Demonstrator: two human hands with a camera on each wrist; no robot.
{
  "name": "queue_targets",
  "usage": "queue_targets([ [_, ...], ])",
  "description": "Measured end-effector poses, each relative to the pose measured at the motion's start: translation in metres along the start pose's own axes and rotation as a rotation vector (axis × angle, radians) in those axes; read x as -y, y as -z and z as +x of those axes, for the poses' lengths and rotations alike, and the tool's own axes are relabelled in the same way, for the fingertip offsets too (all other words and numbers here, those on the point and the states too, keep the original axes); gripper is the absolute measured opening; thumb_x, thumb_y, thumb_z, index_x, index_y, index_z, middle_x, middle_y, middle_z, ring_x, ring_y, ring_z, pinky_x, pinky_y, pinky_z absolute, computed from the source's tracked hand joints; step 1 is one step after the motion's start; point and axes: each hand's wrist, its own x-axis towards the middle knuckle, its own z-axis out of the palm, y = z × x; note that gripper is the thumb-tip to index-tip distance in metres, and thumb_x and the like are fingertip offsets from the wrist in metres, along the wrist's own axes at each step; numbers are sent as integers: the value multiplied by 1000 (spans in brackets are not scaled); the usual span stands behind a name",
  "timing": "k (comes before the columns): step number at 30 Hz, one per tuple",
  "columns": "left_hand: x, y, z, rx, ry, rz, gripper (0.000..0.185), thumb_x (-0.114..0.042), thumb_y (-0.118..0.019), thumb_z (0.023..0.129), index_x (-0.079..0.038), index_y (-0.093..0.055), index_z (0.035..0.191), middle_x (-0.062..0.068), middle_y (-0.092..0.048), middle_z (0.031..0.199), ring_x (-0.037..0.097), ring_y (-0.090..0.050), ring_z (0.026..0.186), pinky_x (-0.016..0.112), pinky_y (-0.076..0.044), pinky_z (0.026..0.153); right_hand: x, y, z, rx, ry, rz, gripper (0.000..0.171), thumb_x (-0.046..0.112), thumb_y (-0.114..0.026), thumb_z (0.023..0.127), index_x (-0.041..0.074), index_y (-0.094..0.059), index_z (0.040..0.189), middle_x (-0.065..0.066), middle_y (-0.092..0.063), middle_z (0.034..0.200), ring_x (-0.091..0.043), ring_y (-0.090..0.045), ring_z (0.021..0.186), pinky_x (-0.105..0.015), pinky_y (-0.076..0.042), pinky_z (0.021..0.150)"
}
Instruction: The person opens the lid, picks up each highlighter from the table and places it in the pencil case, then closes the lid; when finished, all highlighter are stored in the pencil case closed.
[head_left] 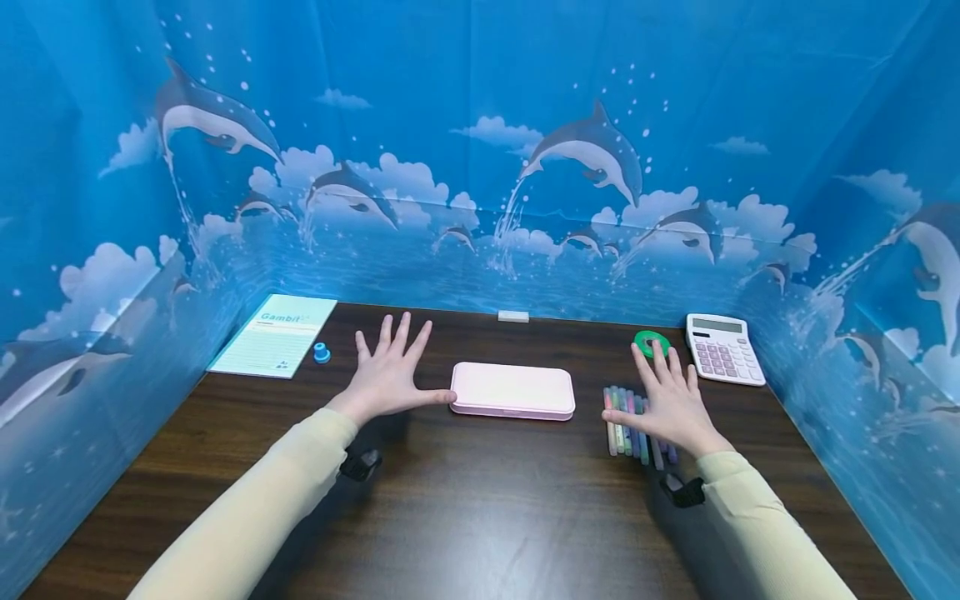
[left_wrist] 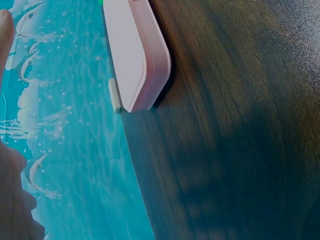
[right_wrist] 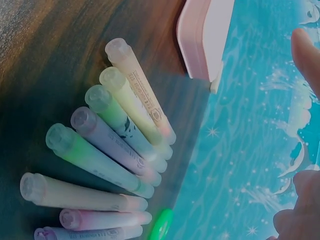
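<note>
A closed, pale pink pencil case (head_left: 513,389) lies flat on the dark wooden table; its rounded end (left_wrist: 145,65) shows in the left wrist view. My left hand (head_left: 388,379) hovers left of it, fingers straight and spread. Its thumb overlaps the case's left edge in the head view, but the hand is raised and holds nothing. My right hand (head_left: 670,408), likewise spread and holding nothing, hovers over a row of highlighters (head_left: 626,425), hiding part of them. In the right wrist view several highlighters (right_wrist: 110,155) with translucent pastel barrels lie side by side.
At the back left lie a notepad (head_left: 276,337) and a small blue object (head_left: 322,353). A white block (head_left: 513,317) sits at the back edge. A green ring-shaped roll (head_left: 647,339) and a calculator (head_left: 725,350) lie back right. Dolphin-print curtains (head_left: 450,108) enclose the table.
</note>
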Motion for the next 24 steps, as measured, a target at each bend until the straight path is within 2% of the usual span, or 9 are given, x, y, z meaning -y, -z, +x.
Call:
queue_targets([
  [7,0,-3,4,15,-58,-26,120,-87,-51,65,-20,-7,154,16,0,159,43,5,143,68,4,107,-2,-8,6,23,25,-1,116,74,-60,72,14,-5,154,-21,2,158,-43,5,143,-69,4,105],
  [15,-3,-13,8,64,-112,-36,121,-85,-54,65,-17,-8,154,17,-3,159,39,3,144,60,-5,113,0,-21,13,57,40,53,112,69,-63,73,11,-12,154,-22,-5,157,-45,-3,142,-68,2,107],
  [19,-7,-19,12,83,-146,-97,121,-81,-60,65,-15,-10,154,14,-5,159,35,-2,146,53,-8,115,3,-29,18,63,52,94,109,63,-67,75,8,-14,153,-22,-8,157,-43,-4,143,-66,2,108],
  [24,-9,-30,17,110,-168,-194,122,-70,-71,66,-10,-10,154,12,-11,159,29,-10,146,46,-14,116,9,-41,25,79,83,123,109,63,-67,75,4,-16,152,-22,-12,157,-42,-7,143,-65,0,109],
])
